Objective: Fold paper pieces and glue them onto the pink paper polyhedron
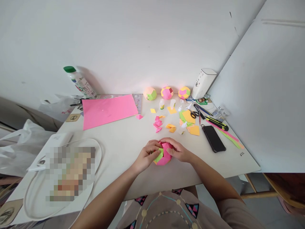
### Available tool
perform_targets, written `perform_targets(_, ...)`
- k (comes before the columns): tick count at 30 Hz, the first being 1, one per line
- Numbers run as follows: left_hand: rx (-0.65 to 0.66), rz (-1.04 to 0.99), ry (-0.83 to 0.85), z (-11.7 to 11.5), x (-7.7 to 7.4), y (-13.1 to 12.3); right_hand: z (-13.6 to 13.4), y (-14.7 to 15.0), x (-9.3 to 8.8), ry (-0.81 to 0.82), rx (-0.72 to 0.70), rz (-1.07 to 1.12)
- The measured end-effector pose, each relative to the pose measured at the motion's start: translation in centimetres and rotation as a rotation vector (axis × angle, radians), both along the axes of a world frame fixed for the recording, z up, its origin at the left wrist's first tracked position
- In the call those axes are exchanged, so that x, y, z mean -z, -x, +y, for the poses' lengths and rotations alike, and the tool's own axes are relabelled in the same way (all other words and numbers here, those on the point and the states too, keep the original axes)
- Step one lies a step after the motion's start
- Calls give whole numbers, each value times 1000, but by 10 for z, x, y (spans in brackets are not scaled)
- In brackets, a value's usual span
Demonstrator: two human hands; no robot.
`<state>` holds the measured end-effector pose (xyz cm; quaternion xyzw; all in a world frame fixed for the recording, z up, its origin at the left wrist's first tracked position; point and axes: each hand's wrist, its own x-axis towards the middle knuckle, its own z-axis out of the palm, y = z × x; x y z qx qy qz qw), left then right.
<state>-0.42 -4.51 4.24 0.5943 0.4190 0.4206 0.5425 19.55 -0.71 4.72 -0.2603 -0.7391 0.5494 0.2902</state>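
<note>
A folded paper ball (163,155) in pink, green and orange rests near the front edge of the white table (124,143). My left hand (146,156) grips its left side with curled fingers. My right hand (177,150) wraps over its top and right side. Small folded pink and orange paper pieces (158,123) lie just beyond the ball.
Three finished paper balls (166,92) stand at the back by the wall. A large pink sheet (108,109) lies back left. A black phone (213,138), scissors (194,113), a cutter (218,123), glue bottles (162,104) and coloured strips sit to the right. A blurred bag (64,173) occupies the left.
</note>
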Motion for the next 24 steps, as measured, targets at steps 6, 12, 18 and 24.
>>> perform_targets(6,-10,-23,3,-1,0,0,1,-1,2,-39,-9,16)
perform_targets(12,-20,-15,8,-1,1,0,1,-2,5,-107,-26,19)
perform_targets(18,-12,-4,-8,-1,3,0,1,-2,5,-106,-31,11)
perform_targets(24,-8,-9,-18,-1,2,-1,1,-1,4,-99,-33,19)
